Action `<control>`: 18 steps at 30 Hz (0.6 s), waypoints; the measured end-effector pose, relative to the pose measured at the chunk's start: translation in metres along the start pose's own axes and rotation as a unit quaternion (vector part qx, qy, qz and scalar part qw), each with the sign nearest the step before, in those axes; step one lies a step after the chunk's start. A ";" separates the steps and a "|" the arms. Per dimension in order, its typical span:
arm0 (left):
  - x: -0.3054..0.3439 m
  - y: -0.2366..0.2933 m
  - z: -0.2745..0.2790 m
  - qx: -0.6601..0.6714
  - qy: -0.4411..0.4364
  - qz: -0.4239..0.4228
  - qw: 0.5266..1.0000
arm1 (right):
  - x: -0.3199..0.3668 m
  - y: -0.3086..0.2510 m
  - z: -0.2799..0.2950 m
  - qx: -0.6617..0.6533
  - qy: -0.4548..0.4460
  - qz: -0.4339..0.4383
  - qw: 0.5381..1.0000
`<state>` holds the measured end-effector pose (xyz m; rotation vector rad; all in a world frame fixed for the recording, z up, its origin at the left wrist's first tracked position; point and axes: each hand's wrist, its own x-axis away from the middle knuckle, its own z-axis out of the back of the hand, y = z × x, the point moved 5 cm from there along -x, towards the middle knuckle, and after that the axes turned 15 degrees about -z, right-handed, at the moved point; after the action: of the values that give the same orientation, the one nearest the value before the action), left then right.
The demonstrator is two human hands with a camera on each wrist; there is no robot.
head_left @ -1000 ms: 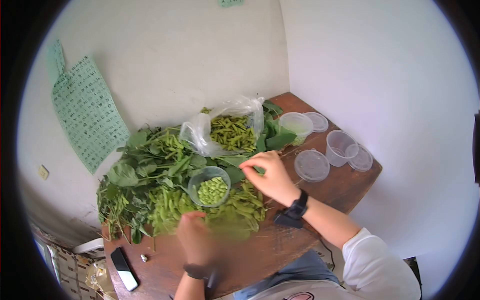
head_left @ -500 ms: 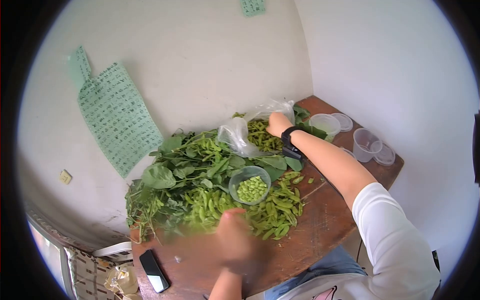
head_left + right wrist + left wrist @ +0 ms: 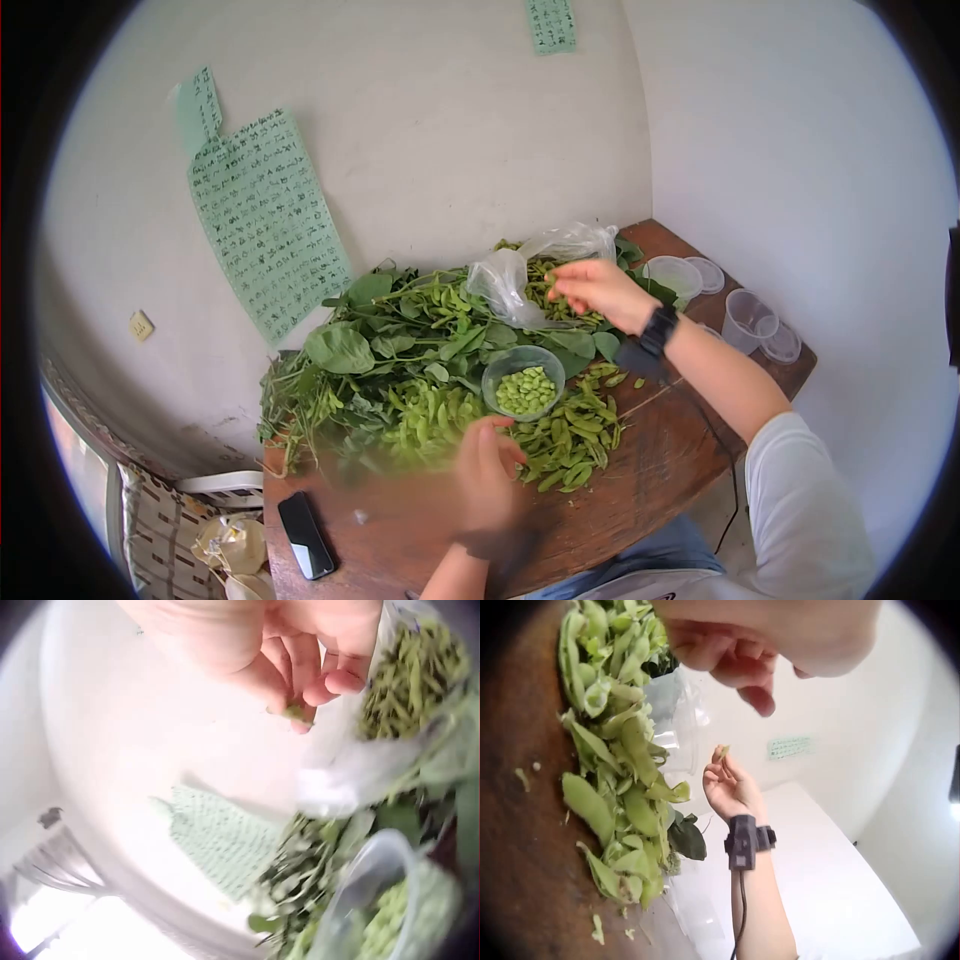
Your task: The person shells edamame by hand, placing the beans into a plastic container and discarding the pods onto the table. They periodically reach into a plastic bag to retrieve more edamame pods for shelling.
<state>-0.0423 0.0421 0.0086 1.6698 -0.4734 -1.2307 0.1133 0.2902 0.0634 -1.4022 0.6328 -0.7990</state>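
My right hand [image 3: 605, 292] is in front of the plastic bag [image 3: 500, 287] of green soybean pods [image 3: 412, 682]. Thumb and fingertips pinch one green pod [image 3: 295, 714]. The left hand [image 3: 485, 460], partly blurred in the head view, hovers by the near side of a clear plastic bowl [image 3: 548, 361], fingers loosely curled with nothing showing between them. Shelled green beans [image 3: 525, 392] lie in that bowl. A heap of pods [image 3: 570, 442] spreads beside and in front of it; in the left wrist view several of these pods [image 3: 592, 804] look split or flattened.
Leafy soybean stalks [image 3: 335, 345] cover the table's back left. Toward the right stand a lidded tub [image 3: 675, 275], a clear cup [image 3: 748, 318] and loose lids [image 3: 783, 345]. A phone [image 3: 305, 535] rests at the front left of the wooden table [image 3: 650, 440].
My right hand reached from near the bowl into the bag, then drew back with a pod in its fingertips. The left hand stayed near the bowl while the head view shifted.
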 end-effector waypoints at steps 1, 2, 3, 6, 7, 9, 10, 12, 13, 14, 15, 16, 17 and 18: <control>0.000 -0.002 -0.005 0.031 -0.032 0.033 0.998 | 0.022 -0.004 -0.014 -0.026 -0.055 0.003 0.998; -0.001 -0.002 -0.006 0.035 -0.023 0.041 0.998 | 0.042 -0.005 -0.027 -0.042 -0.078 0.004 0.996; -0.001 -0.004 -0.012 0.057 -0.060 0.073 0.994 | 0.060 -0.003 -0.041 -0.061 -0.101 0.001 0.993; 0.004 -0.006 -0.024 0.128 -0.118 0.155 0.972 | 0.095 0.024 -0.073 -0.061 -0.155 -0.021 0.986; 0.007 -0.005 -0.030 0.175 -0.150 0.189 0.955 | 0.102 0.031 -0.084 -0.056 -0.169 -0.018 0.984; 0.012 -0.006 -0.033 0.188 -0.132 0.233 0.945 | 0.112 0.043 -0.096 -0.038 -0.227 -0.066 0.971; 0.014 -0.006 -0.035 0.188 -0.176 0.226 0.939 | 0.113 0.048 -0.097 -0.049 -0.237 -0.064 0.968; 0.019 -0.009 -0.036 0.182 -0.212 0.221 0.934 | 0.116 0.054 -0.099 -0.064 -0.244 -0.067 0.965; 0.021 -0.012 -0.036 0.185 -0.211 0.227 0.933 | 0.120 0.049 -0.100 -0.081 -0.238 -0.017 0.968; 0.020 -0.012 -0.035 0.158 -0.218 0.197 0.943 | 0.123 0.044 -0.099 -0.097 -0.229 0.035 0.968; 0.017 -0.012 -0.034 0.132 -0.226 0.165 0.951 | 0.122 0.045 -0.098 -0.096 -0.228 0.031 0.968; 0.017 -0.010 -0.034 0.153 -0.218 0.167 0.949 | 0.122 0.046 -0.096 -0.059 -0.202 0.041 0.977; 0.017 -0.009 -0.034 0.156 -0.218 0.173 0.948 | 0.122 0.048 -0.093 -0.023 -0.176 0.051 0.983; 0.018 -0.009 -0.036 0.211 -0.204 0.212 0.932 | 0.123 0.045 -0.092 -0.046 -0.207 0.007 0.977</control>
<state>-0.0054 0.0490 -0.0083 1.5288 -1.3625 -1.1956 0.1190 0.1362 0.0197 -1.5879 0.3577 -0.4487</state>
